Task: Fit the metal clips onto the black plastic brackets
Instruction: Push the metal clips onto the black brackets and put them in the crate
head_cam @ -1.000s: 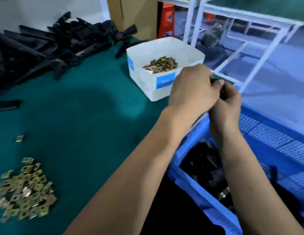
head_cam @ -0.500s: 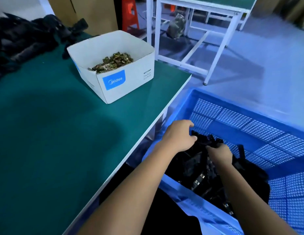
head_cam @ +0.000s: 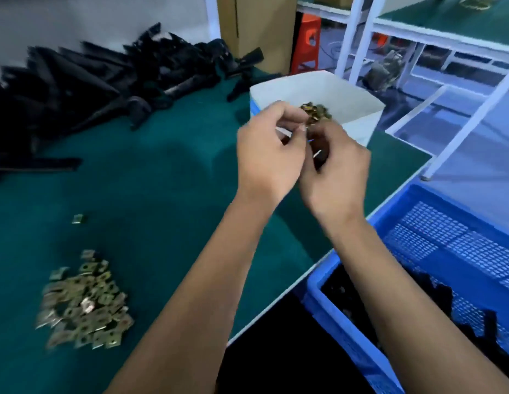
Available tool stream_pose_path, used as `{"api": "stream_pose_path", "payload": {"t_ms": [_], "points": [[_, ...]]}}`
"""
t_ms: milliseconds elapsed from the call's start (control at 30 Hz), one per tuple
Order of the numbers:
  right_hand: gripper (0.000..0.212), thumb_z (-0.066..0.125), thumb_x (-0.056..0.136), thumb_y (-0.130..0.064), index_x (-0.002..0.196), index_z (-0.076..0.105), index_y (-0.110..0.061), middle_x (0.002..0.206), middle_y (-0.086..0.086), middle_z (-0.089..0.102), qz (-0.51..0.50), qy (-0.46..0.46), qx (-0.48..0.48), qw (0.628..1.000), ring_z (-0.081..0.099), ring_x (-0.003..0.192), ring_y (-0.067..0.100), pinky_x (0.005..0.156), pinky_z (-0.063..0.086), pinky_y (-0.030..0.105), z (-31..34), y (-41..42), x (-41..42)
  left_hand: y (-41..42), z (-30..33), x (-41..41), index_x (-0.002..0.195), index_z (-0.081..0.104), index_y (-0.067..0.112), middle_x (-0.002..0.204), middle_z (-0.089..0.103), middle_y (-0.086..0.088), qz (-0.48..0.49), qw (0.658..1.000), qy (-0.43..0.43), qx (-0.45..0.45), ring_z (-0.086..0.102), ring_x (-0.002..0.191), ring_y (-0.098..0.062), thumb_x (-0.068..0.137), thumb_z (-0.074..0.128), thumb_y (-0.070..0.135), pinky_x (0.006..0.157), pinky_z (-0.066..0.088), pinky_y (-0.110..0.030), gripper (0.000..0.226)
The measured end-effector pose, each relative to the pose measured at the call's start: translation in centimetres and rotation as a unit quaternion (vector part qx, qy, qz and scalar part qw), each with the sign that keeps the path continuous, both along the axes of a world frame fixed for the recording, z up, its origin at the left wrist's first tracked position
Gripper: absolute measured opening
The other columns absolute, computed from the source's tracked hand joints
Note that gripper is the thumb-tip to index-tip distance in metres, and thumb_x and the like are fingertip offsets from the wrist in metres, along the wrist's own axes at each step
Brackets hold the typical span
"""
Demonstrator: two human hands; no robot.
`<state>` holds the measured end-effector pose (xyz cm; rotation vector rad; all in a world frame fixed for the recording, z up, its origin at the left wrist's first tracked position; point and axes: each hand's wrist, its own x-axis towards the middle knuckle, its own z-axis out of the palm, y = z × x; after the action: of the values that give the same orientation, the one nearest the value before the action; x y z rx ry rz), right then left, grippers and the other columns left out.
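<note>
Green matting covers the table (head_cam: pixel 151 194), which fills the left and centre of the frame; above its middle both hands meet, blurred. Left hand (head_cam: pixel 269 155) has its fingers curled, thumb and forefinger pinching toward the right hand; what they pinch is too blurred to tell. Right hand (head_cam: pixel 337 169) curls its fingers round a small dark bracket (head_cam: pixel 321 156), mostly hidden. Just behind the hands stands a white box (head_cam: pixel 333 95) holding brass-coloured clips (head_cam: pixel 317 110); a loose heap of clips (head_cam: pixel 85 305) lies at lower left, one stray clip (head_cam: pixel 78 218) above it. Black brackets (head_cam: pixel 99 83) are piled at upper left; more lie in the blue crate (head_cam: pixel 435 265) at lower right, beside the table edge. White frames of another table (head_cam: pixel 418 32) fill the upper right, a brown carton (head_cam: pixel 259 27) at top centre.
</note>
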<state>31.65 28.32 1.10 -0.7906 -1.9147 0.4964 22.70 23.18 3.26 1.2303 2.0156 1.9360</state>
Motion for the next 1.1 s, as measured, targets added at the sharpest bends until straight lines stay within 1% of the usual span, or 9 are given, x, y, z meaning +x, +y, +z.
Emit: {"api": "stream_pose_path", "payload": {"t_ms": [133, 333, 467, 533, 667, 767, 833, 967, 1100], "points": [[0.009, 0.062, 0.093, -0.021, 0.097, 0.067, -0.015, 0.089, 0.008, 0.073, 0.156, -0.124, -0.026, 0.98, 0.066, 0.084, 0.035, 0.076, 0.053, 0.048, 0.4, -5.7, -9.6, -9.0, -0.7, -8.6, 0.089, 0.075, 0.019, 0.078, 0.068, 0.017, 0.155, 0.986, 0.038, -0.05, 0.065, 0.073, 0.001, 0.083, 0.067, 0.003, 0.079, 0.057, -0.029, 0.019], [0.028, 0.068, 0.09, -0.022, 0.117, 0.067, -0.016, 0.115, 0.01, 0.068, 0.328, -0.295, 0.032, 0.897, 0.059, 0.113, 0.034, 0.09, 0.052, 0.041, -1.8, -15.5, -21.1, -24.1, -4.7, -17.3, 0.091, 0.074, 0.021, 0.08, 0.069, 0.015, 0.341, 0.933, 0.009, -0.116, 0.066, 0.077, -0.004, 0.087, 0.068, 0.011, 0.082, 0.059, -0.037, 0.012], [0.053, 0.064, 0.098, -0.038, 0.146, 0.047, -0.026, 0.149, 0.013, 0.036, 0.323, -0.372, 0.105, 0.864, 0.027, 0.14, 0.037, 0.107, 0.041, 0.051, -3.1, -19.6, -27.7, -29.4, -6.0, -19.7, 0.086, 0.073, 0.019, 0.079, 0.071, 0.002, 0.443, 0.89, -0.089, -0.056, 0.07, 0.073, -0.02, 0.085, 0.063, 0.011, 0.077, 0.061, -0.045, 0.013], [0.059, 0.052, 0.105, -0.042, 0.158, 0.027, -0.035, 0.167, 0.016, 0.004, 0.312, -0.439, 0.111, 0.835, 0.006, 0.152, 0.041, 0.118, 0.024, 0.06, -3.4, -20.7, -30.5, -29.8, -6.0, -20.4, 0.083, 0.07, 0.018, 0.079, 0.072, -0.005, 0.482, 0.867, -0.127, 0.0, 0.071, 0.071, -0.029, 0.084, 0.06, 0.012, 0.073, 0.06, -0.049, 0.012], [0.061, 0.037, 0.11, -0.042, 0.162, 0.006, -0.046, 0.168, 0.012, -0.028, 0.331, -0.499, 0.102, 0.794, -0.02, 0.156, 0.04, 0.123, -0.003, 0.065, -3.8, -21.3, -34.0, -29.4, -5.9, -20.5, 0.086, 0.073, 0.015, 0.079, 0.072, 0.001, 0.483, 0.868, -0.114, -0.003, 0.072, 0.076, -0.025, 0.083, 0.06, 0.015, 0.083, 0.058, -0.043, 0.013], [0.054, 0.032, 0.11, -0.042, 0.161, 0.014, -0.048, 0.171, 0.012, -0.018, 0.348, -0.521, 0.067, 0.776, -0.016, 0.157, 0.038, 0.125, -0.005, 0.063, -3.6, -21.5, -34.4, -29.4, -5.9, -20.7, 0.085, 0.073, 0.017, 0.08, 0.072, 0.003, 0.481, 0.868, -0.127, 0.004, 0.073, 0.078, -0.024, 0.082, 0.06, 0.017, 0.084, 0.058, -0.043, 0.013], [0.049, 0.038, 0.108, -0.042, 0.157, 0.032, -0.045, 0.169, 0.015, 0.007, 0.347, -0.501, 0.078, 0.789, 0.005, 0.155, 0.04, 0.123, 0.009, 0.06, -3.1, -21.8, -33.8, -29.5, -6.0, -20.9, 0.085, 0.072, 0.018, 0.081, 0.073, 0.001, 0.483, 0.864, -0.139, 0.01, 0.073, 0.08, -0.025, 0.082, 0.06, 0.019, 0.085, 0.058, -0.045, 0.013], [0.03, 0.056, 0.1, -0.025, 0.129, 0.055, -0.03, 0.132, 0.014, 0.044, 0.401, -0.405, 0.114, 0.814, 0.043, 0.121, 0.038, 0.1, 0.04, 0.048, -2.2, -22.5, -31.6, -29.8, -6.4, -21.4, 0.084, 0.068, 0.019, 0.084, 0.073, -0.003, 0.474, 0.863, -0.175, 0.012, 0.073, 0.082, -0.028, 0.084, 0.059, 0.023, 0.084, 0.059, -0.049, 0.009], [0.03, 0.067, 0.091, -0.019, 0.115, 0.05, -0.017, 0.109, 0.008, 0.055, 0.483, -0.32, 0.069, 0.812, 0.057, 0.096, 0.03, 0.075, 0.045, 0.038, -1.3, -22.6, -29.2, -29.9, -6.3, -21.7, 0.1, 0.061, 0.019, 0.098, 0.068, 0.003, 0.472, 0.853, -0.222, 0.024, 0.074, 0.084, -0.019, 0.09, 0.065, 0.045, 0.083, 0.06, -0.04, 0.029]]}}
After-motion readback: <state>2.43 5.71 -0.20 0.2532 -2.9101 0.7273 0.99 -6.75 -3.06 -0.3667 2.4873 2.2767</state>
